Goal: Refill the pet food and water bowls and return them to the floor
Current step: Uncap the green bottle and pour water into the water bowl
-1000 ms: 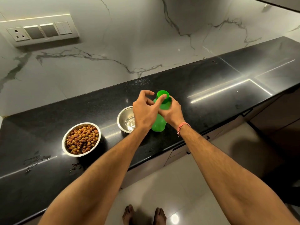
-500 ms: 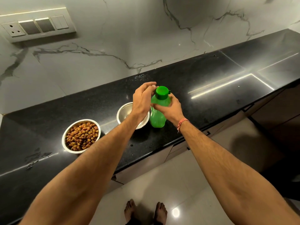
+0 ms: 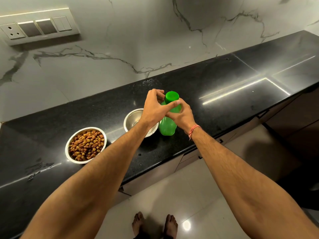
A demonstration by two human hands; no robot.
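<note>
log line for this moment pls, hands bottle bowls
left hand: on green cap | right hand: grips green bottle upright on counter | food bowl: full | steel bowl: beside bottle

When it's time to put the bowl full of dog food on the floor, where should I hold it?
Hold the kibble bowl by its metal rim, one hand on each side, coming from the counter's front edge. It is wide, round, handle-free and heaped with kibble, so a level two-sided grip probably spills least. Its left side is free; the left forearm passes close on the right.
</note>
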